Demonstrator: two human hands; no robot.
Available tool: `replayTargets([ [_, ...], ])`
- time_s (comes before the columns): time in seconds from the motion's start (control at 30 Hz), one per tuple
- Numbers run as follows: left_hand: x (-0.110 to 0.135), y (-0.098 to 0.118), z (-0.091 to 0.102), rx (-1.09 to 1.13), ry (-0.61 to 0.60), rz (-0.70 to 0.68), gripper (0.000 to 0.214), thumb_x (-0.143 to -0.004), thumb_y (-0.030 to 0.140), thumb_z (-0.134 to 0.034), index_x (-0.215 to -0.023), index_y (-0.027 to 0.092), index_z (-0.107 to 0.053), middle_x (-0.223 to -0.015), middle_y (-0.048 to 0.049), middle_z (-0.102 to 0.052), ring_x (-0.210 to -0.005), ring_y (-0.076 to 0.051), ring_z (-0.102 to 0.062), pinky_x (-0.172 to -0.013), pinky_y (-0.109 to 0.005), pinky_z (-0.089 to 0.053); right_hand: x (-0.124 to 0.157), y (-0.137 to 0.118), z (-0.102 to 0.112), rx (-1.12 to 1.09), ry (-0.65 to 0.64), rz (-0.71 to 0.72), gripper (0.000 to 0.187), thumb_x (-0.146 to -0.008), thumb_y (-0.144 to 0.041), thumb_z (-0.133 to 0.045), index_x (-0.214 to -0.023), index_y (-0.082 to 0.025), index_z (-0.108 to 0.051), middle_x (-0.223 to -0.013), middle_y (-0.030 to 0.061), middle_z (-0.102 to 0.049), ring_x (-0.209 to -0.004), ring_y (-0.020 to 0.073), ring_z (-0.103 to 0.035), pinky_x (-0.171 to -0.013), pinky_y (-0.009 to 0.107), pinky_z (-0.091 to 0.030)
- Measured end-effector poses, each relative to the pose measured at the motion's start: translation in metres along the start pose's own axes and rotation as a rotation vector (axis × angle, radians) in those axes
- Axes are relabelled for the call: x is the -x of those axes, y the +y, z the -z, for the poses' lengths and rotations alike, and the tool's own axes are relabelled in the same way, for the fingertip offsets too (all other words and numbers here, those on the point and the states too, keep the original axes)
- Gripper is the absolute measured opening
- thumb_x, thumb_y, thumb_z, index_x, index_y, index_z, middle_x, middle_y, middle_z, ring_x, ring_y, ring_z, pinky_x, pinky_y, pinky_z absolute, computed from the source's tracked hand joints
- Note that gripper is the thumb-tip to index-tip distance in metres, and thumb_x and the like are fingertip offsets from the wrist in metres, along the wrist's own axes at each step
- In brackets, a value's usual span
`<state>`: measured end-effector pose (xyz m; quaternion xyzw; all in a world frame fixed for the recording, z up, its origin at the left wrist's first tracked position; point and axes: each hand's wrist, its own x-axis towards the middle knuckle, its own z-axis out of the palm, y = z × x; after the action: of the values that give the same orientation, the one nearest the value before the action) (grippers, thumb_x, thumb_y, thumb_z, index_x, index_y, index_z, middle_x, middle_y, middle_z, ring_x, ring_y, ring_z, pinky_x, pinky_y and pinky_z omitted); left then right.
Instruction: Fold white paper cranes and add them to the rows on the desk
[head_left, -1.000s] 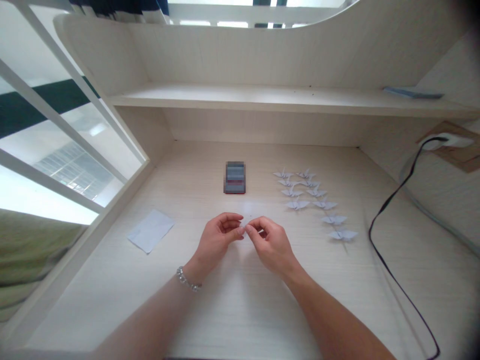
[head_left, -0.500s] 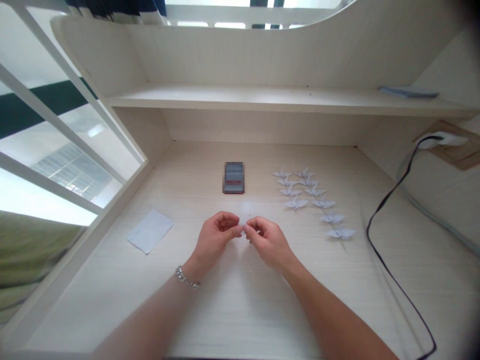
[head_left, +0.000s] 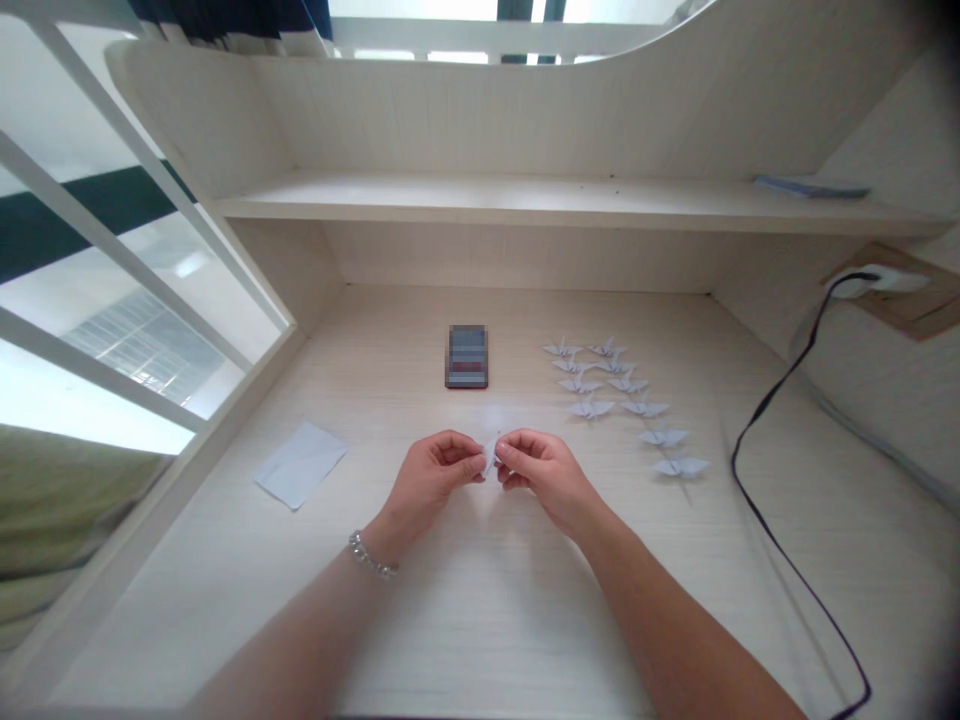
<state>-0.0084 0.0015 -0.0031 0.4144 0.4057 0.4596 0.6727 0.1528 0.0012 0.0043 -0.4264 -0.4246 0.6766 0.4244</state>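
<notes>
Between my two hands is a small folded piece of white paper (head_left: 490, 458), mostly covered by the fingers. My left hand (head_left: 442, 467), with a silver bracelet (head_left: 369, 556) at the wrist, pinches its left side between thumb and fingers. From the other side my right hand (head_left: 541, 470) pinches the right edge, thumb against index finger. Both hands are just above the desk. Several white paper cranes (head_left: 592, 408) stand in two slanting rows to the right. On the left a flat white sheet of paper (head_left: 301, 465) lies on the desk.
A phone-like dark rectangle (head_left: 467, 357), blurred out, lies beyond my hands. A black cable (head_left: 756, 420) runs from a wall socket (head_left: 881, 282) down the desk's right side. The shelf (head_left: 487, 196) spans the back and bears a thin bluish item (head_left: 811, 187). White rails (head_left: 120, 255) border the left.
My right hand has shifted slightly right, and its fingers have turned a little. More of the small white paper shows between the hands. The cranes and the sheet stay where they were.
</notes>
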Motion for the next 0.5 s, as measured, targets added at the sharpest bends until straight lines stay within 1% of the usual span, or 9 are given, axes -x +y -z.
replayTargets([
  [0.23, -0.0009, 0.0008, 0.0042, -0.077, -0.059, 0.026, 0.016, -0.066, 0.022, -0.072, -0.077, 0.011, -0.066, -0.069, -0.0036, -0.066, -0.061, -0.012, -0.057, -0.061, -0.024, -0.045, 0.0010, 0.0001, 0.0043, -0.004, -0.067, -0.044, 0.023, -0.071, -0.036, -0.066, -0.071, -0.014, -0.061, -0.064, 0.0004, -0.059, -0.056, 0.0089, -0.053, -0.053, 0.021, -0.041],
  [0.33, -0.0013, 0.0003, 0.0054, -0.115, -0.081, 0.026, 0.017, -0.067, 0.023, -0.071, -0.078, 0.011, -0.066, -0.072, -0.0049, -0.066, -0.064, -0.012, -0.058, -0.062, -0.025, -0.045, 0.0005, -0.0003, 0.0044, 0.029, -0.068, -0.055, 0.021, -0.071, -0.035, -0.065, -0.070, -0.015, -0.059, -0.063, -0.0001, -0.058, -0.055, 0.0089, -0.053, -0.053, 0.022, -0.041],
  [0.43, -0.0015, 0.0001, 0.0049, -0.152, -0.082, 0.011, 0.018, -0.068, 0.025, -0.069, -0.079, 0.011, -0.064, -0.073, -0.0047, -0.065, -0.065, -0.012, -0.057, -0.063, -0.025, -0.045, -0.0021, 0.0036, 0.0030, 0.107, -0.040, -0.023, 0.021, -0.073, -0.035, -0.062, -0.070, -0.015, -0.058, -0.060, -0.0010, -0.056, -0.054, 0.0094, -0.052, -0.052, 0.022, -0.041],
  [0.5, -0.0016, 0.0007, 0.0037, -0.195, -0.071, -0.011, 0.018, -0.071, 0.028, -0.067, -0.077, 0.011, -0.062, -0.071, -0.0038, -0.064, -0.065, -0.012, -0.056, -0.062, -0.024, -0.044, -0.0036, 0.0080, 0.0013, 0.181, -0.009, 0.037, 0.019, -0.076, -0.034, -0.059, -0.072, -0.016, -0.058, -0.059, -0.0011, -0.056, -0.054, 0.0098, -0.052, -0.052, 0.023, -0.042],
])
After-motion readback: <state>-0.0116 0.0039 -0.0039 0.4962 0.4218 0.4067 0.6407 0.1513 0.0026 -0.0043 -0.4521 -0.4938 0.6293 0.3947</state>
